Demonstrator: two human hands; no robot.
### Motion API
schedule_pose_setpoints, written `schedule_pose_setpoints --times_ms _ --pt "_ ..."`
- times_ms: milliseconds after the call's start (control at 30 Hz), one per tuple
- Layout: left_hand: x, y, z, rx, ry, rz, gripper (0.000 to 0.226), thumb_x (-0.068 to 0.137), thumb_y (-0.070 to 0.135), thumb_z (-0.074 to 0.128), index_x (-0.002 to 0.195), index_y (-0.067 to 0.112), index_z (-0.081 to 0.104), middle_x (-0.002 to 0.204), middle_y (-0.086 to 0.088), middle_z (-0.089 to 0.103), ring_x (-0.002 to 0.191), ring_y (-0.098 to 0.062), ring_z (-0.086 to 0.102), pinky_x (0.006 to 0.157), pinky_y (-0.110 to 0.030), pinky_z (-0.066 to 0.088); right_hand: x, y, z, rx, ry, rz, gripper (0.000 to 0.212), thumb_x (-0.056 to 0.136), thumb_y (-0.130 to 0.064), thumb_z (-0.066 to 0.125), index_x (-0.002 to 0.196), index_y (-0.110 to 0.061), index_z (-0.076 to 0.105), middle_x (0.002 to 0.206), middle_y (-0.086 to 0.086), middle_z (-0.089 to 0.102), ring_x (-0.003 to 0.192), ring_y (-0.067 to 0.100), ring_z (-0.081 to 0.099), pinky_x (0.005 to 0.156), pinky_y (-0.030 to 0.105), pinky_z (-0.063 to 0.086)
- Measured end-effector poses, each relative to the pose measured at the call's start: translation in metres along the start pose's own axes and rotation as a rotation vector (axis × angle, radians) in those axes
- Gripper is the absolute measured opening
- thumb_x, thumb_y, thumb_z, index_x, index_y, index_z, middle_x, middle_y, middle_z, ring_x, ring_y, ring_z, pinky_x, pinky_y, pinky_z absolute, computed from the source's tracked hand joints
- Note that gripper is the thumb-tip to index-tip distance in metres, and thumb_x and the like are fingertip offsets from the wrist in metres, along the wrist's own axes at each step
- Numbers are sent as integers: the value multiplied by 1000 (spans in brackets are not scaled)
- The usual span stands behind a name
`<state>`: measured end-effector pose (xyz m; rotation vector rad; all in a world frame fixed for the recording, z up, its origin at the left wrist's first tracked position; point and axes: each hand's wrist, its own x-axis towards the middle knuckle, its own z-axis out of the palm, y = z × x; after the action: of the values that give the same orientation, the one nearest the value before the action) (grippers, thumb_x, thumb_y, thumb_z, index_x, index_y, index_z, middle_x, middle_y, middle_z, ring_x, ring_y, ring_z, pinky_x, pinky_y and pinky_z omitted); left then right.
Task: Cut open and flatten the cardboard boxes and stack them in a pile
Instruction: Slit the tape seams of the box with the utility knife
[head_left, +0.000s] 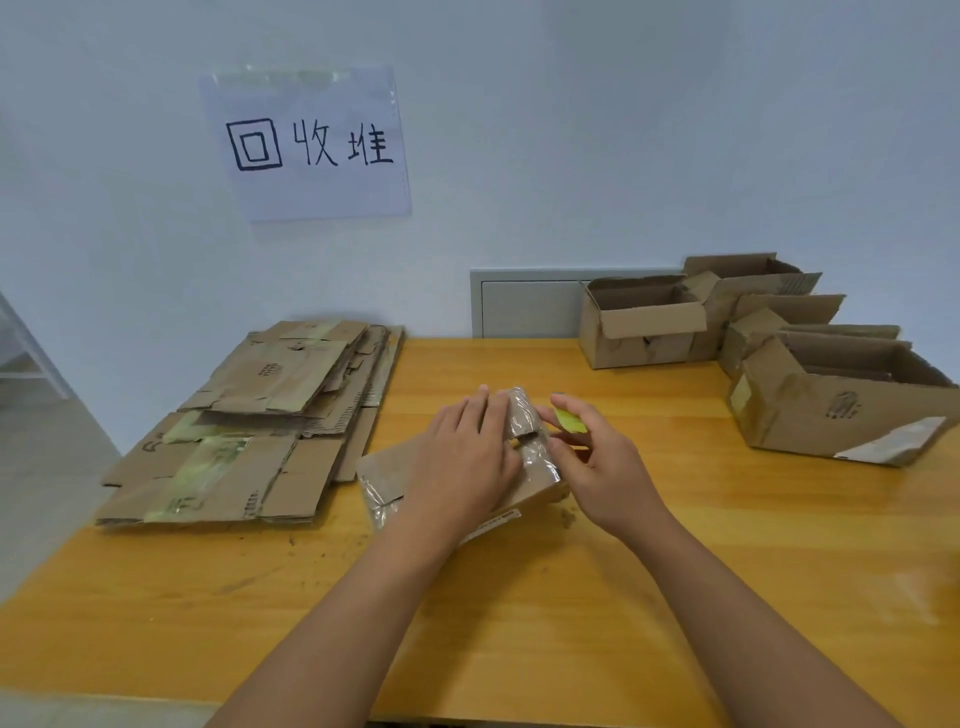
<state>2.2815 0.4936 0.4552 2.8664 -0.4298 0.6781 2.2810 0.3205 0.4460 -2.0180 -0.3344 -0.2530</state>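
Observation:
A small taped cardboard box (524, 473) lies on the wooden table (519, 597) in front of me. My left hand (467, 457) lies flat on top of it, fingers straight, pressing it down. My right hand (592, 462) grips a small yellow-green cutter (570, 420) at the box's right side, its tip by the taped seam. A pile of flattened cardboard (249, 426) lies at the table's left. Several open, unflattened boxes (831, 400) stand at the back right.
A paper sign with handwritten characters (306, 145) hangs on the wall above the pile. A grey panel (524, 306) sits on the wall behind the table. The table's left edge drops off to the floor.

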Motion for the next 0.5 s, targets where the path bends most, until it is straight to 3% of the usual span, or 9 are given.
schedule_pose_setpoints --times_ms 200,300,367,433,500 --pt "-6 -7 0 -21 86 65 50 99 27 34 135 0 54 137 -23 56 118 -35 59 97 -47 51 -3 2 1 151 61 4 39 98 -22 60 136 -24 52 116 -22 68 108 0 64 84 39 58" --pt "-6 -10 2 -11 113 43 49 101 28 32 137 2 53 139 -21 55 119 -36 58 98 -47 50 -2 -9 -8 240 254 -52 37 98 -35 53 128 -15 61 99 -12 74 83 4 69 72 26 57" --pt "-6 -10 4 -1 137 55 48 102 28 33 137 2 53 138 -22 55 119 -37 59 97 -48 51 1 -19 -19 359 398 -40 29 99 -34 51 108 -13 69 80 1 71 62 7 60 59 20 49" --pt "-7 -8 8 15 151 77 47 102 26 34 136 1 54 137 -23 55 118 -38 59 96 -49 51 6 -25 -27 453 432 29 21 102 -26 53 98 -18 72 63 4 57 54 8 49 52 20 42" --pt "-7 -5 11 31 164 87 45 101 25 35 135 1 54 136 -24 55 116 -40 59 94 -50 52 9 -27 -28 490 371 107 17 101 -19 53 100 -15 70 56 1 54 50 9 47 49 21 41"
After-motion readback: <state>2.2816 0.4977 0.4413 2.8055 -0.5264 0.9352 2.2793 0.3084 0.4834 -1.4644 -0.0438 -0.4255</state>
